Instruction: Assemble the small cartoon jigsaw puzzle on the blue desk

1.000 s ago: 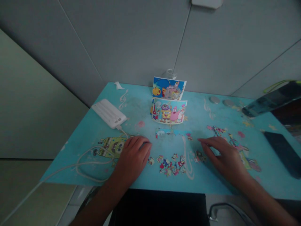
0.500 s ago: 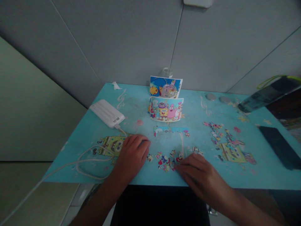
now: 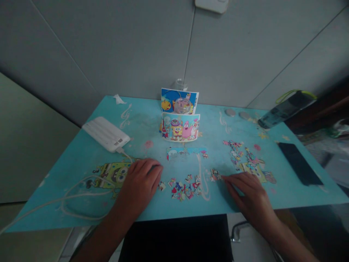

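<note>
Puzzle pieces [image 3: 178,186] are lying between your hands. Your right hand [image 3: 249,191] is no longer dipping at that pile, as half a second ago; its narrowed fingertips are meeting a small cluster [image 3: 215,174], any grip unclear. Your left hand [image 3: 141,179] is resting curled, grip hidden. Beyond both, a clear container [image 3: 183,105] is standing between picture cards [image 3: 180,127], contents indistinct.
</note>
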`<state>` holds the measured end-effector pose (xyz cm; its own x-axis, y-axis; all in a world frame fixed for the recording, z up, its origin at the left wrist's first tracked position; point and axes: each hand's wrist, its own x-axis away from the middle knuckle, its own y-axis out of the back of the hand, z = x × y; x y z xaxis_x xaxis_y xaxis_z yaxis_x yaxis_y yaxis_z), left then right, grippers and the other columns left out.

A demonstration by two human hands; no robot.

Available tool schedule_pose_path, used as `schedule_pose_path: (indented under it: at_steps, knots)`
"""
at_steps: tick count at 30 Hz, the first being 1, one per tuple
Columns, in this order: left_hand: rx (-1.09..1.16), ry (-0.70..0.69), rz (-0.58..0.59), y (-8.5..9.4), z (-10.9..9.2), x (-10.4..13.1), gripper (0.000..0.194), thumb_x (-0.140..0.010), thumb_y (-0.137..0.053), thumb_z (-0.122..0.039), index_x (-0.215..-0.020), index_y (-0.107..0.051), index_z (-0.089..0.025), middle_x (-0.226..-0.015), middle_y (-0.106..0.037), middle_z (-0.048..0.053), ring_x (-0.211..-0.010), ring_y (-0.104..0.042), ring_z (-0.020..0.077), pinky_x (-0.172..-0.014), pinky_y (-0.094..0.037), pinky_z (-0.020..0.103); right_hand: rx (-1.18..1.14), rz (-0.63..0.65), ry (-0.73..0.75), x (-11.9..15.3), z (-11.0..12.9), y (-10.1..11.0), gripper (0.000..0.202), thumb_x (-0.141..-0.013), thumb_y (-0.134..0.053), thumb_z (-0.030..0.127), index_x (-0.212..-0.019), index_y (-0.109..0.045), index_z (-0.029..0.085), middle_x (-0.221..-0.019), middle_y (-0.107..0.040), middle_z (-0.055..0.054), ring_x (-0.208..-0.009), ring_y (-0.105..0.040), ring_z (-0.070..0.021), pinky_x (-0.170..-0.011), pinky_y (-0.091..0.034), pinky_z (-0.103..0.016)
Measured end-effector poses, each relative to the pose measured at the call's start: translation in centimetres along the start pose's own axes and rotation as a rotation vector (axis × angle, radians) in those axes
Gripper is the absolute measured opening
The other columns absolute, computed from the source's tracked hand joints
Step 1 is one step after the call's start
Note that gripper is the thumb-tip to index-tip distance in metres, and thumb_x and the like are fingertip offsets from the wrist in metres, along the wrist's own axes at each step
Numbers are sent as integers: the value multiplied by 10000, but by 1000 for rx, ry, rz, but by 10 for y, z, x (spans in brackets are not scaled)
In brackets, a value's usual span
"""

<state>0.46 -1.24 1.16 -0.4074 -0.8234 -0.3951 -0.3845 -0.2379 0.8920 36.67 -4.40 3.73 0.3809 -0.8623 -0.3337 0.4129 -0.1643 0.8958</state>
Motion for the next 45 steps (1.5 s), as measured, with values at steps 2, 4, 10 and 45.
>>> schedule_pose_path:
  at_steps: [2,4,10,45]
  knots:
    - [2,3,3,0,0,0,139,-982,-568,-150,-1058,-681,-179,-1073,-660,71,-1008,-588,259,-930,-448,468,54,4,-31,3,-10,0,189,-983,-606,230,-1128,-726,221,-1004,-732,-80,-894,-654,-255,-842,-481,-439]
    - [0,3,1,1,0,0,140,-981,-568,-151,-1060,-680,-179,-1075,-661,73,-1006,-587,261,-927,-447,470,64,24,-46,5,-14,0,199,-987,-607,234,-1151,-719,220,-1024,-725,-84,-912,-650,-258,-851,-483,-444]
    - [-6,9,14,1,-1,0,133,-978,-571,-150,-1053,-676,-182,-1081,-663,74,-1016,-584,265,-923,-447,466,-43,88,45,1,2,-5,248,-1004,-580,196,-1229,-678,231,-1050,-699,-80,-932,-631,-235,-854,-490,-420]
    - [4,38,19,4,-5,-3,140,-986,-563,-143,-1043,-686,-177,-1065,-667,74,-1025,-587,254,-933,-458,461,-141,356,6,-55,84,-32,93,-977,-661,333,-1025,-720,277,-1005,-699,-30,-966,-627,-253,-905,-436,-466]
